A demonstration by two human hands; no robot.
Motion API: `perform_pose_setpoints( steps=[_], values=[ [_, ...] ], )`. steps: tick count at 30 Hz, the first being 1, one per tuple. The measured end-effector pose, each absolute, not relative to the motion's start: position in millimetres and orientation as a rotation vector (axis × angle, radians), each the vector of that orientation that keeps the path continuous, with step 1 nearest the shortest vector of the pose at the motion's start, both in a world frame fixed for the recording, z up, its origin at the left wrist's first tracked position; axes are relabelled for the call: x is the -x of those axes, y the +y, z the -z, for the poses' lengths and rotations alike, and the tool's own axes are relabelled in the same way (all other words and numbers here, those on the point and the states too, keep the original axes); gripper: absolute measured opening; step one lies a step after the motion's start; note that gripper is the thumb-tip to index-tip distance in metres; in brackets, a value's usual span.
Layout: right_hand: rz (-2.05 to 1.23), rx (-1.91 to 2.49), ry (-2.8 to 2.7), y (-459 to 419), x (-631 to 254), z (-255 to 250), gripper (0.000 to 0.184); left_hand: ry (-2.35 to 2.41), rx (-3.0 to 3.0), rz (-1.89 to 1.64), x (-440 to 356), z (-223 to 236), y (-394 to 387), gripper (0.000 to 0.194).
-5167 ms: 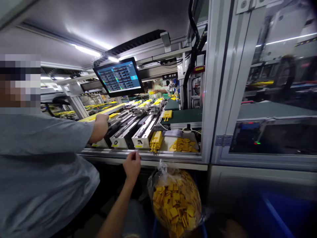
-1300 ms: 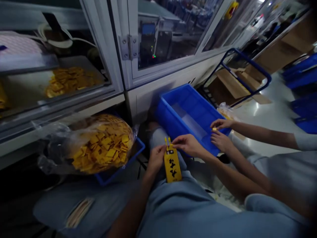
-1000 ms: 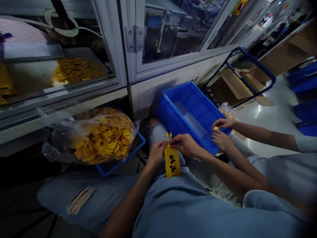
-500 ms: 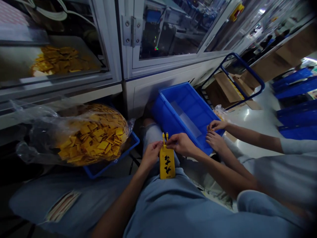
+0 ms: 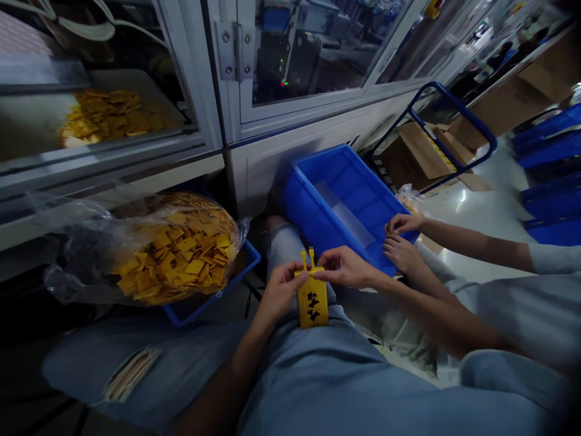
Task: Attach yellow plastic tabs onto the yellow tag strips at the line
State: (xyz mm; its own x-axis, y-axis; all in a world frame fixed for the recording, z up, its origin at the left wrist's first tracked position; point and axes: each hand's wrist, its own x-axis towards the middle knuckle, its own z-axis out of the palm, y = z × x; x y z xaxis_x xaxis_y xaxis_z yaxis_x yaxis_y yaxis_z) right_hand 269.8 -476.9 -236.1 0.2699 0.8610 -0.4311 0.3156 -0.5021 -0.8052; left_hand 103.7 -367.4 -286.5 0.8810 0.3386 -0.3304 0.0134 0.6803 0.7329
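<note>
The person's left hand (image 5: 282, 289) and right hand (image 5: 345, 267) are both closed on a flat, bright yellow plastic tag (image 5: 312, 306) with black markings and two thin prongs rising from its top end. The fingers of each hand pinch one side, just below the prongs. The tag sits upright over the lap, its lower end against light blue ripped jeans (image 5: 290, 363). It looks light and stiff, perhaps a little slick – the broad body seems the safe place to hold, as the slim prongs could bend or snap. Just to the right, a co-worker's hands (image 5: 399, 253) rest at the edge of a rectangular blue plastic crate (image 5: 308, 212). To the left, a clear plastic bag (image 5: 177, 248) heaped with flat yellow pieces sits in a second blue crate (image 5: 209, 304).
</note>
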Motion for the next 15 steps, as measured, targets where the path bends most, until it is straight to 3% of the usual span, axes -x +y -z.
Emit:
perform_pose_setpoints(
  steps=[4,9,15],
  values=[
    [-1.551,1.692,-1.186,-475,-264,219,0.038,0.412,-0.926,-0.15,-78,274,-377,0.027],
    [-1.472,1.7,-1.467,-470,-244,210,0.03,0.562,-1.023,-0.199,-56,275,-391,0.028],
    [-1.278,1.92,-1.469,-470,-224,226,0.035,0.786,-1.033,-0.317,-51,287,-400,0.036]
  ],
)
